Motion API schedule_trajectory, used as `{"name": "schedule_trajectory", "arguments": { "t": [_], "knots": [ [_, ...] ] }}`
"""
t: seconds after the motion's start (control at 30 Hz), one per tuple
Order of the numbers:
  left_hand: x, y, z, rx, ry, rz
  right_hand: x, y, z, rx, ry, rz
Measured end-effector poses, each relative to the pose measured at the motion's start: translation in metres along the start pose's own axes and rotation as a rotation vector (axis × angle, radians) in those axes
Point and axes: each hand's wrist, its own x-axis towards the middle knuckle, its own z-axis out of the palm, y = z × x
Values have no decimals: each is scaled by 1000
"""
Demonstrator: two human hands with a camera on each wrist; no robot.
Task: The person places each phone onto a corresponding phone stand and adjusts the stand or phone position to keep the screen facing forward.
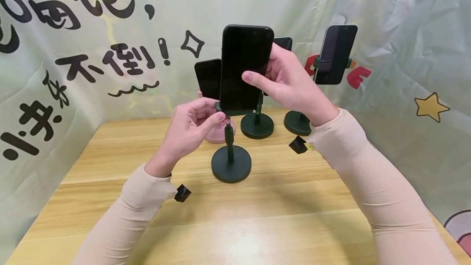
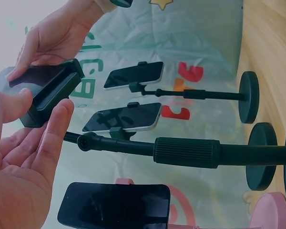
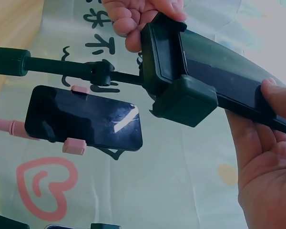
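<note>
A black smartphone [image 1: 241, 60] stands upright above the nearest phone stand [image 1: 231, 167], a dark green one with a round base. My right hand [image 1: 290, 83] holds the phone by its right side, thumb across the screen and fingers behind. The phone's lower end is at the stand's clamp [image 3: 186, 102]; how deep it sits there I cannot tell. My left hand [image 1: 187, 128] grips the clamp at its left side between thumb and fingers. Below the clamp, the stand's pole [image 2: 186, 152] runs down to the base on the table.
Behind stand a pink stand [image 1: 217, 135] with a phone [image 1: 209, 77], a green stand [image 1: 257, 128] with a partly hidden phone [image 1: 283, 43], and another green stand [image 1: 297, 124] with a phone [image 1: 336, 54] at right. A printed cloth [image 1: 176, 7] hangs behind the wooden table [image 1: 250, 224].
</note>
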Motion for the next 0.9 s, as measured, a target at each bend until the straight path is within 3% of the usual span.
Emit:
{"name": "schedule_trajectory", "arguments": {
  "t": [0.37, 0.57, 0.67, 0.8, 0.9],
  "knots": [
    [-1, 0, 0, -8, -4, 10, 2, -3, 0, -35, -19, 24],
    [0, -1, 0, -8, -12, 6, 6, -11, -1, 87, 38, 11],
    [1, 0, 1, 2, -9, 7, 10, -13, -3, 80, 58, -74],
    [0, 1, 1, 16, 6, 4, 16, -13, -5, -24, 90, -198],
    [0, 1, 1, 12, 11, 1, 18, -13, -5, -64, 100, -229]
  ]
}}
